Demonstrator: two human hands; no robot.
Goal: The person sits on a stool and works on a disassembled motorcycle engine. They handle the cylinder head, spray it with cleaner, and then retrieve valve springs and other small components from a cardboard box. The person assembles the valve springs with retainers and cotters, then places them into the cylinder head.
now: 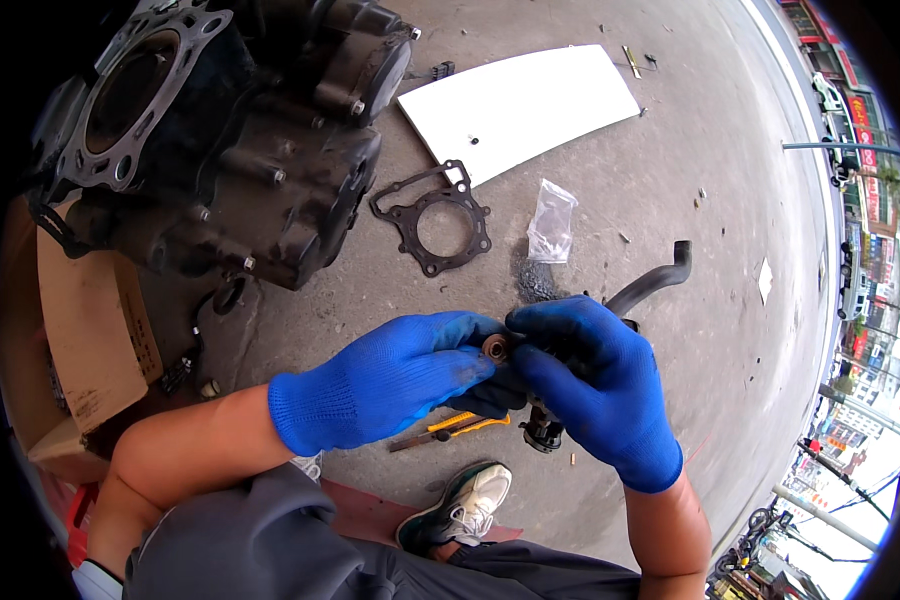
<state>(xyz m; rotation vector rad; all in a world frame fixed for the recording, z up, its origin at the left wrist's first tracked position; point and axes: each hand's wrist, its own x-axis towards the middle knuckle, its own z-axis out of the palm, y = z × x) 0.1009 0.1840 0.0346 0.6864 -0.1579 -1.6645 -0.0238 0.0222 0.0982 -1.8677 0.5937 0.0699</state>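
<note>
While the engine block [220, 150] sits stripped on the concrete floor [670, 180] with its bore open and one head gasket [130, 100] lying on top, both hands work together on a small dark part held up in front of the person. The left hand [390, 380] and right hand [590, 390], both in blue knit gloves, meet at a little brown ring-shaped piece [496, 347], pinched between the fingertips of each; a dark metal fitting [543, 432] hangs below the right palm, gripped there. A second, loose gasket [432, 217] lies on the floor beside a white panel [520, 105], a clear plastic bag [551, 222] and a curved black hose [655, 282]. A yellow utility knife [450, 428] lies under the hands, near a sneaker [460, 510]. Judging from this, the teardown looks well advanced, and the ring is either just coming off or going onto the fitting; I cannot tell which. The block remains open, so reassembly seems mostly ahead.
</note>
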